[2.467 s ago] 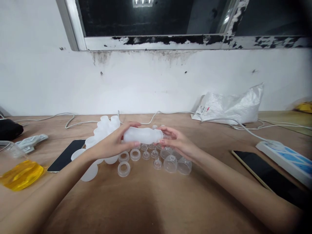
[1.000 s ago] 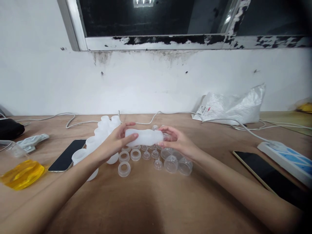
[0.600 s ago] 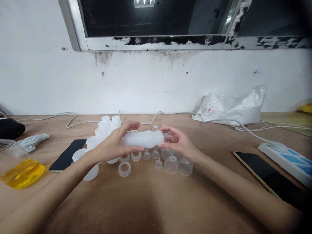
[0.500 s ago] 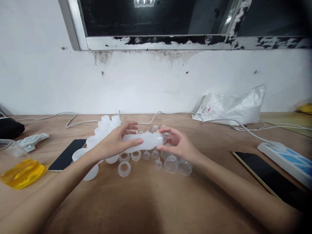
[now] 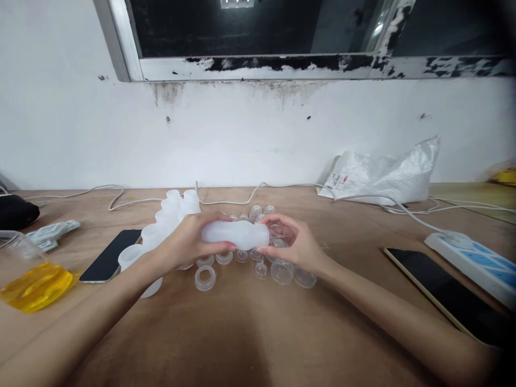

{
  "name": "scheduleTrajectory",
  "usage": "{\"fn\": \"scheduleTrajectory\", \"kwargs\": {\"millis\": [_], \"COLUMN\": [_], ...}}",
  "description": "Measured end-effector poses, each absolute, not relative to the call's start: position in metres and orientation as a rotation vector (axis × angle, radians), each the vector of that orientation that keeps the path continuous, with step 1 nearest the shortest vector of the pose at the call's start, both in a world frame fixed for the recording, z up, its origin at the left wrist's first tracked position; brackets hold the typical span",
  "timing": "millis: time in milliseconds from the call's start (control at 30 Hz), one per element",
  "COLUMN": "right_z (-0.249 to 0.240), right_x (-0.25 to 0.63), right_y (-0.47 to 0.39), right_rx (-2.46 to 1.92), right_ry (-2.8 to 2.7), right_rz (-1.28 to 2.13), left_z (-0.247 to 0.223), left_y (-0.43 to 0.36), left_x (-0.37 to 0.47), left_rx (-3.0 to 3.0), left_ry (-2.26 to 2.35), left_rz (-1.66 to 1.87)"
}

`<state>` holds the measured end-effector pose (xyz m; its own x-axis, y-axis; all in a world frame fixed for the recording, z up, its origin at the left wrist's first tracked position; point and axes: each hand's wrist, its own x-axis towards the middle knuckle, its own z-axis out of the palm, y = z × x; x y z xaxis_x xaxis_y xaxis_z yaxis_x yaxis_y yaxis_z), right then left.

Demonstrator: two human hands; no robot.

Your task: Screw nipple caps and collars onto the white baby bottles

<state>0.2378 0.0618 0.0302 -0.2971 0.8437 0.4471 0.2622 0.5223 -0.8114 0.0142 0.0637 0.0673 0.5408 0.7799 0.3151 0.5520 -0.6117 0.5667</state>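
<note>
A frosted white baby bottle [image 5: 237,235] lies sideways in the air between my hands. My left hand [image 5: 187,236] is closed round its base end, with the thumb along the near side. At the other end, my right hand [image 5: 300,242] grips the neck, fingertips on the collar; a clear part shows inside that hand, partly hidden. Beneath the bottle are white collar rings [image 5: 205,278], clear nipples [image 5: 261,270] and clear dome caps [image 5: 282,271]. More frosted bottles [image 5: 173,207] stand grouped behind my left forearm.
To the left are a phone [image 5: 110,256] and a clear container with yellow liquid [image 5: 38,285]. Another phone [image 5: 435,290] and a white power strip [image 5: 471,258] lie right. A plastic bag [image 5: 382,174] and a white cable [image 5: 250,201] are along the wall.
My left hand's fingers have closed round the bottle's base, where before they were spread over it. My right hand has stayed on the neck end.
</note>
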Motion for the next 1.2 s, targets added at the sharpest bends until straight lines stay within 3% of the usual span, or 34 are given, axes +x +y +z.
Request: {"fn": "scheduleTrajectory", "kwargs": {"millis": [333,633,967,1200], "right_z": [0.036,0.066,0.013,0.088], "right_x": [0.240,0.300,0.323,0.333], "right_y": [0.066,0.035,0.032,0.042], "right_rx": [-0.933,-1.544,-1.501,-1.441], "right_ry": [-1.895,-2.306,-2.302,-1.922], "right_rz": [0.682,0.111,0.391,0.549], "left_z": [0.061,0.058,0.054,0.064], "left_y": [0.064,0.046,0.043,0.046], "left_x": [0.019,0.007,0.008,0.008], "left_rx": [2.548,2.175,1.840,1.732], "left_ry": [1.090,1.341,1.216,1.182], "left_rz": [0.989,0.953,0.882,0.898]}}
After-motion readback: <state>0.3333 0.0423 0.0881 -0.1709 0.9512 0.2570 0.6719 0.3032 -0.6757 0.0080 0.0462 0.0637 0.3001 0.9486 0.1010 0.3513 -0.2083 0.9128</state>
